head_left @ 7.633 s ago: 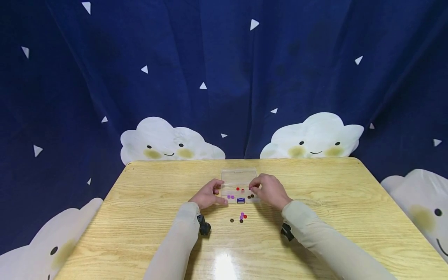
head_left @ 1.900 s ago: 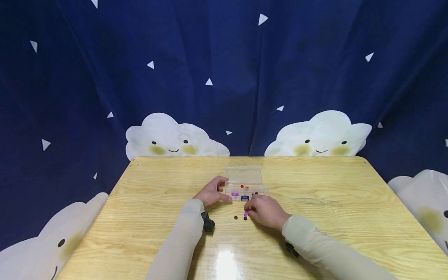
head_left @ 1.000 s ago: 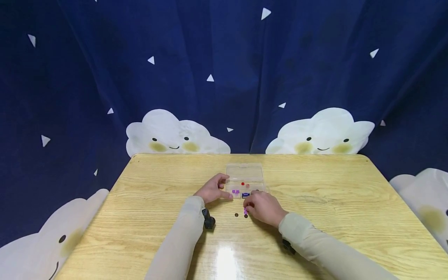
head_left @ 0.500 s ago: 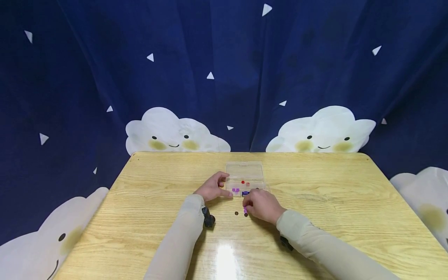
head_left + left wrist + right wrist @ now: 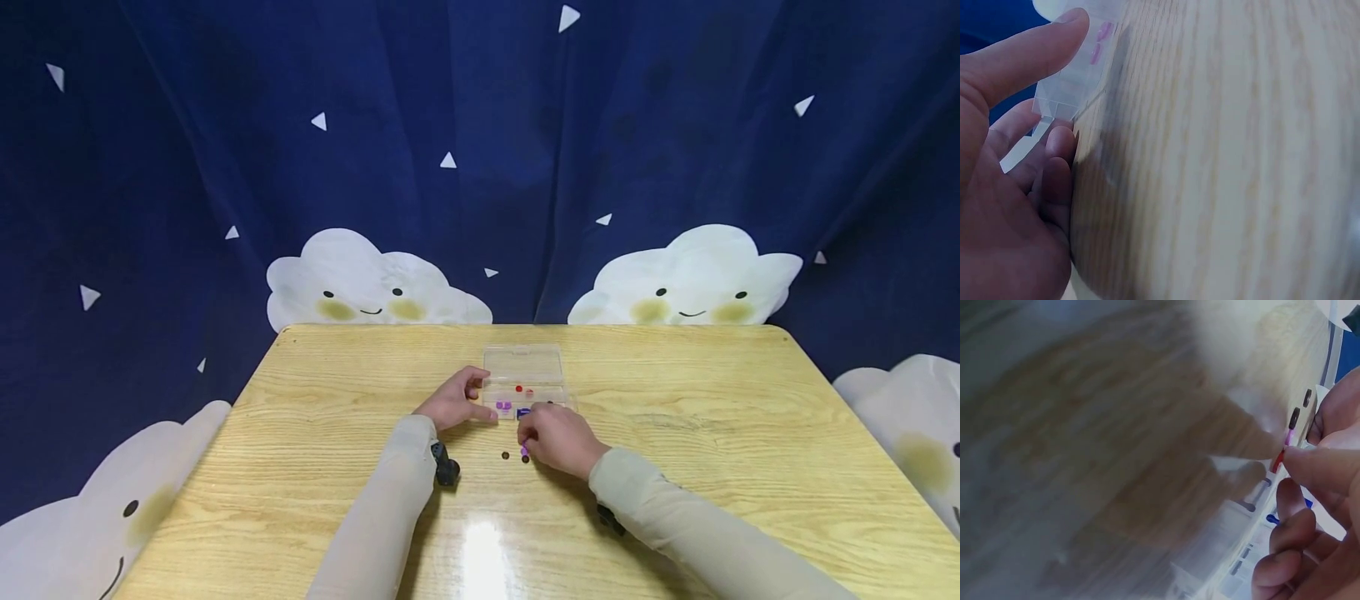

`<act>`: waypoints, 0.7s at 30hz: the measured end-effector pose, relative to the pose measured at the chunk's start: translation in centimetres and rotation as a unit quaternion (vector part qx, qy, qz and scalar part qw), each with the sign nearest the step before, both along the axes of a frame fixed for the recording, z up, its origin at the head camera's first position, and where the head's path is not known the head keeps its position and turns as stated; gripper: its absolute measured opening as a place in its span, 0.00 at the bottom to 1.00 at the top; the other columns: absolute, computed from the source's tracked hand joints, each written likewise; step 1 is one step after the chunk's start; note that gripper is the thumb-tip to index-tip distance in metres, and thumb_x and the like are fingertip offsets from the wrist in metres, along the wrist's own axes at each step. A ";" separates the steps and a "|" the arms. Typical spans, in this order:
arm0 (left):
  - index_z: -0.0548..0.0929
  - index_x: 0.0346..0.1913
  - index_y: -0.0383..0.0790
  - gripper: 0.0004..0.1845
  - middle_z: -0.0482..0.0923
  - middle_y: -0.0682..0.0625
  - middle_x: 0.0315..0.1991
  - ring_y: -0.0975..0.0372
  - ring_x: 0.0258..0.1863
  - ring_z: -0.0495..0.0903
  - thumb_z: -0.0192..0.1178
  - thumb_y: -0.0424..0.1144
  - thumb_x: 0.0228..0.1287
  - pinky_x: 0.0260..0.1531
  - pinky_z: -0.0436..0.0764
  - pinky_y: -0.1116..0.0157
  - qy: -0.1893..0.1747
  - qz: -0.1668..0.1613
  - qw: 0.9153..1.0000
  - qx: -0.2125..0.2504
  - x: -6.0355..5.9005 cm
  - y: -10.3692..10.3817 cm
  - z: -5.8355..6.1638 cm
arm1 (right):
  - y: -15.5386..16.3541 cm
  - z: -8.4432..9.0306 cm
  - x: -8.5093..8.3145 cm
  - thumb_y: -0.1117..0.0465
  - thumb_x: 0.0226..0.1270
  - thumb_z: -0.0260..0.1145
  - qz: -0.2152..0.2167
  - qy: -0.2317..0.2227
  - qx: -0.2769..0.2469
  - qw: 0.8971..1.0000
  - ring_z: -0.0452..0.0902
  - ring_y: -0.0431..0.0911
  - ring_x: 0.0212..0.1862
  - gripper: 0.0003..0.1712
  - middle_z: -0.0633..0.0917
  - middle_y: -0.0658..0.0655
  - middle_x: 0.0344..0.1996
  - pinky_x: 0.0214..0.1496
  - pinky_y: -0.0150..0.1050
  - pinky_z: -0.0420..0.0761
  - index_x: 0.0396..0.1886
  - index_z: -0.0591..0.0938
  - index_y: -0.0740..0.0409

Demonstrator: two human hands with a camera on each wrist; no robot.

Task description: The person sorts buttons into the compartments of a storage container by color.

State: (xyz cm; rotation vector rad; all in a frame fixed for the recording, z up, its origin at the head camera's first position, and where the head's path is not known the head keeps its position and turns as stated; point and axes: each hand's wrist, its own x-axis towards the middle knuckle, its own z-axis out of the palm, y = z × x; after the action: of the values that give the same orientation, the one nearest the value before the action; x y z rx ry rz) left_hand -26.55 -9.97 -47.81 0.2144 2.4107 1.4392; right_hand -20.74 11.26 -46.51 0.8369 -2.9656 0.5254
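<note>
Nearest the lower edge of the head view, two pale sleeves rise from the bottom of the frame toward the middle of the wooden table (image 5: pixel 315 467). Just above them, the right hand (image 5: pixel 558 437) is curled, knuckles up, over a small cluster of loose beads (image 5: pixel 523 454); two dark beads show on the wood beside its fingertips, one of them at (image 5: pixel 506 456), with a purple one half hidden under the fingers. In the right wrist view the fingers (image 5: pixel 1319 465) pinch a red bead (image 5: pixel 1278 461) with a pink one right above it, and two dark beads lie on the table nearby. A little further up the frame, the left hand (image 5: pixel 452 402) holds the left end of the clear plastic box (image 5: pixel 525 367), thumb along its near edge and fingers curled at its side; the left wrist view shows the thumb (image 5: pixel 1029 53) pressed on the box's corner (image 5: pixel 1063 97). This one box sits at the table's centre, its long axis running left to right across the frame, its lid opened away toward the top. Inside it show two purple beads (image 5: pixel 503 406), two reddish ones (image 5: pixel 522 390), and a blue piece (image 5: pixel 522 412). Beyond the table hangs a dark blue curtain (image 5: pixel 480 125) printed with white triangles and smiling clouds, four clouds in view.
</note>
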 end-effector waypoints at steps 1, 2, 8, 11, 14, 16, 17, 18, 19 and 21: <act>0.71 0.68 0.43 0.40 0.71 0.45 0.59 0.58 0.49 0.68 0.76 0.33 0.51 0.51 0.70 0.61 0.001 0.000 1.000 0.000 0.0 0.0 0.0 | 0.0 -0.1 0.0 0.65 0.55 0.73 -0.004 -0.001 -0.004 1.000 0.73 0.39 0.30 0.07 0.80 0.45 0.25 0.33 0.36 0.75 0.23 0.86 0.47; 0.71 0.68 0.43 0.40 0.71 0.45 0.59 0.58 0.49 0.68 0.76 0.33 0.51 0.51 0.70 0.61 0.001 0.000 1.000 0.000 0.0 0.0 -0.1 | 0.1 -0.1 0.0 0.65 0.55 0.73 -0.007 -0.002 -0.009 1.000 0.72 0.39 0.29 0.08 0.80 0.45 0.25 0.33 0.36 0.75 0.22 0.86 0.47; 0.71 0.68 0.43 0.40 0.71 0.45 0.59 0.57 0.49 0.68 0.76 0.33 0.50 0.52 0.70 0.61 0.000 0.001 1.000 0.004 -0.1 0.0 -0.2 | 0.3 -0.3 0.2 0.64 0.55 0.74 -0.016 0.007 -0.028 0.999 0.71 0.37 0.28 0.09 0.80 0.45 0.24 0.33 0.34 0.74 0.20 0.86 0.47; 0.71 0.68 0.43 0.40 0.71 0.45 0.59 0.58 0.49 0.68 0.76 0.33 0.50 0.51 0.70 0.61 0.002 -0.001 1.000 0.002 -0.1 0.0 -0.2 | 0.4 -0.3 0.2 0.64 0.55 0.74 -0.015 0.012 -0.032 0.999 0.71 0.37 0.28 0.09 0.79 0.44 0.23 0.32 0.33 0.72 0.19 0.86 0.46; 0.71 0.68 0.43 0.40 0.71 0.45 0.58 0.58 0.48 0.68 0.76 0.34 0.50 0.51 0.70 0.61 0.006 -0.001 1.000 -0.002 -0.1 0.0 -0.2 | 0.6 -0.3 0.2 0.64 0.54 0.74 -0.016 0.009 -0.037 0.999 0.69 0.37 0.27 0.10 0.78 0.44 0.22 0.31 0.33 0.71 0.18 0.85 0.46; 0.71 0.68 0.43 0.40 0.71 0.45 0.57 0.58 0.48 0.68 0.76 0.34 0.50 0.50 0.69 0.61 0.007 0.000 1.000 -0.003 -0.1 0.0 -0.2 | 0.6 -0.3 0.1 0.64 0.54 0.74 -0.019 0.005 -0.037 0.999 0.69 0.37 0.28 0.11 0.77 0.44 0.22 0.31 0.32 0.70 0.18 0.84 0.45; 0.71 0.68 0.43 0.40 0.71 0.45 0.56 0.58 0.47 0.68 0.76 0.33 0.51 0.49 0.69 0.62 0.007 0.000 1.000 -0.003 -0.1 0.0 -0.2 | 0.7 -0.4 0.1 0.64 0.55 0.74 -0.019 0.005 -0.038 0.999 0.69 0.37 0.28 0.11 0.77 0.44 0.22 0.31 0.33 0.71 0.18 0.84 0.45; 0.71 0.68 0.43 0.40 0.71 0.45 0.56 0.58 0.47 0.68 0.76 0.33 0.51 0.49 0.69 0.62 0.008 0.000 1.000 -0.003 -0.1 0.0 -0.2 | 0.7 -0.4 0.1 0.64 0.55 0.74 -0.019 0.005 -0.038 0.999 0.70 0.37 0.28 0.11 0.78 0.44 0.23 0.31 0.33 0.71 0.18 0.84 0.45; 0.71 0.68 0.43 0.40 0.70 0.45 0.56 0.58 0.47 0.67 0.76 0.33 0.51 0.49 0.69 0.61 0.007 -0.001 1.000 -0.002 -0.1 0.0 -0.2 | 0.7 -0.3 0.1 0.63 0.56 0.74 -0.019 0.004 -0.038 0.999 0.70 0.37 0.28 0.11 0.78 0.44 0.23 0.32 0.33 0.72 0.19 0.85 0.46; 0.71 0.68 0.43 0.40 0.70 0.45 0.56 0.58 0.47 0.67 0.76 0.33 0.51 0.49 0.69 0.62 0.008 -0.001 1.000 -0.003 -0.1 0.0 -0.2 | 0.7 -0.4 0.0 0.63 0.57 0.74 -0.017 0.005 -0.035 0.999 0.71 0.37 0.29 0.10 0.79 0.44 0.24 0.32 0.34 0.73 0.19 0.85 0.46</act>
State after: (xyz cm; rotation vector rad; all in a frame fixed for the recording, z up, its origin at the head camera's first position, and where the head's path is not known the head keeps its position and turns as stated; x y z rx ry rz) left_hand -26.65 -9.92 -47.97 0.2274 2.4256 1.4344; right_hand -20.71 11.98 -46.91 0.7801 -2.9274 0.6161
